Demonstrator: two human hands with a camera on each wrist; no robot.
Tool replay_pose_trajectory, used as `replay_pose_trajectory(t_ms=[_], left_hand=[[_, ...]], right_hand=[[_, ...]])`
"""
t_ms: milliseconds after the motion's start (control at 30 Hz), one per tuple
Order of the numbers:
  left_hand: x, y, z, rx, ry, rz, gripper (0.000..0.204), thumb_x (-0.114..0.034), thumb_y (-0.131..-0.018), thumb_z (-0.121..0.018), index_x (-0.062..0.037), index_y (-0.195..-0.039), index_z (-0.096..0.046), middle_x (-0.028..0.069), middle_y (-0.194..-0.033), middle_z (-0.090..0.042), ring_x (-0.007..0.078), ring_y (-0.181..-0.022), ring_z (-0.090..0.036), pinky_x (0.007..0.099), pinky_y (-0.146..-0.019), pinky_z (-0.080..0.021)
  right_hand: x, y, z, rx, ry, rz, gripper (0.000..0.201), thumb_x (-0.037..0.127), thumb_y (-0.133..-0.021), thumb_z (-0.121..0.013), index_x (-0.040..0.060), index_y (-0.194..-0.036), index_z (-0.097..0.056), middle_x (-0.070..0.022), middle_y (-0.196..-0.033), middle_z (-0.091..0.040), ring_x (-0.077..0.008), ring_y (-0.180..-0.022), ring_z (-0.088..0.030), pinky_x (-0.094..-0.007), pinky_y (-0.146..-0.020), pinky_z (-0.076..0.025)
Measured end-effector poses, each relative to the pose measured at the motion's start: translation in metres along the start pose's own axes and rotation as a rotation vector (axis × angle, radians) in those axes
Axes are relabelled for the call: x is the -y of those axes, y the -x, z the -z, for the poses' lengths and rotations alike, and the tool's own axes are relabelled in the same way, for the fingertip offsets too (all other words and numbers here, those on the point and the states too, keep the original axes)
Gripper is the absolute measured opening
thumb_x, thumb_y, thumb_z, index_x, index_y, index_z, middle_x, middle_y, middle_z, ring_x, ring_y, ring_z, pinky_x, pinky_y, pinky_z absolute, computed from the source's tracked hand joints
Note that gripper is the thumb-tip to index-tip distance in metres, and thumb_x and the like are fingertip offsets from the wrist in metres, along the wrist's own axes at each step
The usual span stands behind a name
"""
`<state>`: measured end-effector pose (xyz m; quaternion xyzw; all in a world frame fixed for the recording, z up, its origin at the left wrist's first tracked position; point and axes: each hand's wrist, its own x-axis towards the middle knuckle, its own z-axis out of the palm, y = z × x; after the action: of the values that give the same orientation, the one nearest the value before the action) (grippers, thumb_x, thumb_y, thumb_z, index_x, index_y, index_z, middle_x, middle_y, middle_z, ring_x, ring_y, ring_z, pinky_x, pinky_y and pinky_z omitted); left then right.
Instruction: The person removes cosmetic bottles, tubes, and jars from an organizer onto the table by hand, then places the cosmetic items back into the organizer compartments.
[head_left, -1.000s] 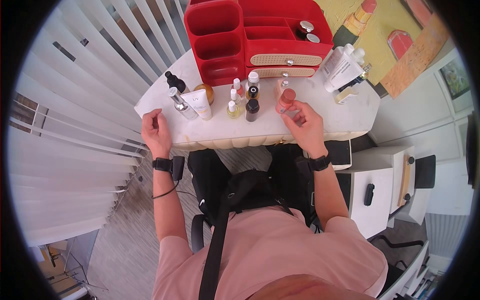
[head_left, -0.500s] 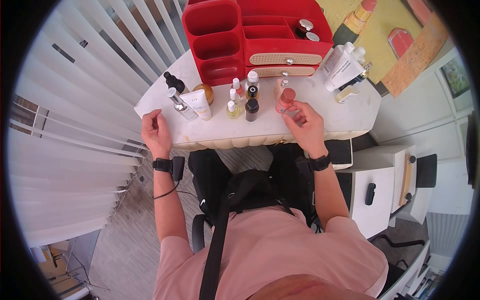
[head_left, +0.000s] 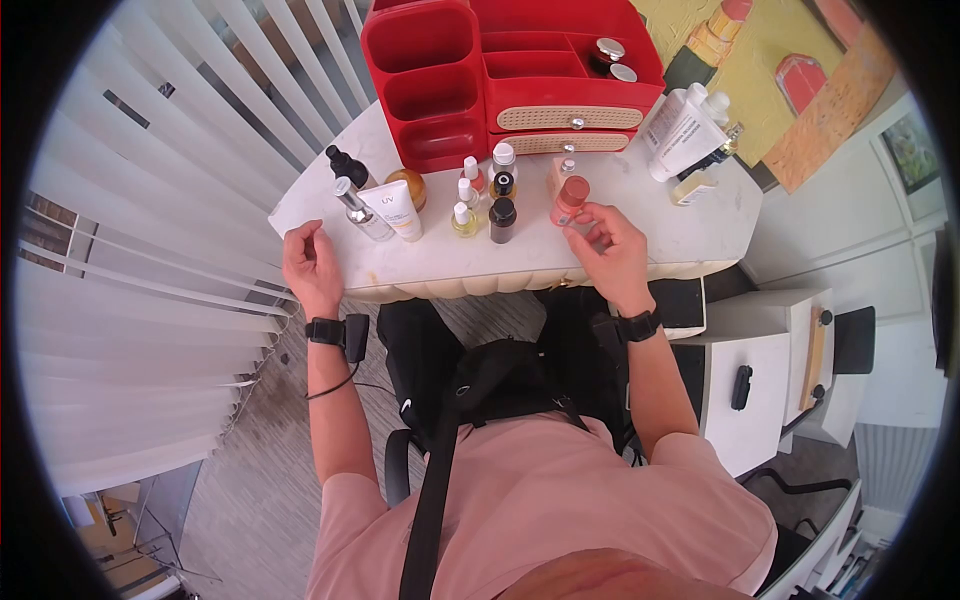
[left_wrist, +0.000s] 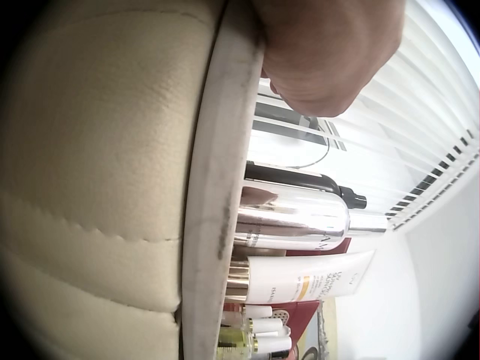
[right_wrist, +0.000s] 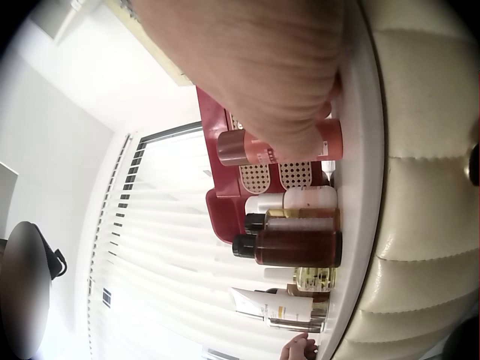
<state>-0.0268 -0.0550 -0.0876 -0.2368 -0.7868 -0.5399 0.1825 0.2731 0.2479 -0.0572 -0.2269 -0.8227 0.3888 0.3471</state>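
Observation:
My right hand is at the table's front right, its thumb and index finger pinching a small pink bottle low on its side. The bottle stands upright on the white tabletop; its darker pink cap shows in the right wrist view. Just behind it is a smaller pale pink bottle. At the front left edge rests my left hand, fingers loosely curled and holding nothing. Nearest to it are a silver bottle, a white UV tube and a black bottle.
A red organizer with two woven-front drawers stands at the back. Mid-table are a dark bottle and several small white-capped bottles, one yellowish. White tubes stand back right. Blinds hang on the left.

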Motion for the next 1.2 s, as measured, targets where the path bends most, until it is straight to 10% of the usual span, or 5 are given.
replay_pose_trajectory(t_ms=[1200], left_hand=[[0.0011,0.001,0.0009,-0.001,0.007,0.014,0.012,-0.01,-0.102,-0.064,-0.0018,-0.106,-0.072,0.0014,-0.088,-0.063,0.0087,-0.072,-0.057,0.0266,-0.071,-0.049]], right_hand=[[-0.0027,0.0022,-0.0035,-0.04,0.005,0.025,0.028,0.011,-0.087,-0.083,0.0033,-0.113,-0.074,-0.0058,-0.094,-0.073,-0.0139,-0.07,-0.065,-0.029,-0.064,-0.053]])
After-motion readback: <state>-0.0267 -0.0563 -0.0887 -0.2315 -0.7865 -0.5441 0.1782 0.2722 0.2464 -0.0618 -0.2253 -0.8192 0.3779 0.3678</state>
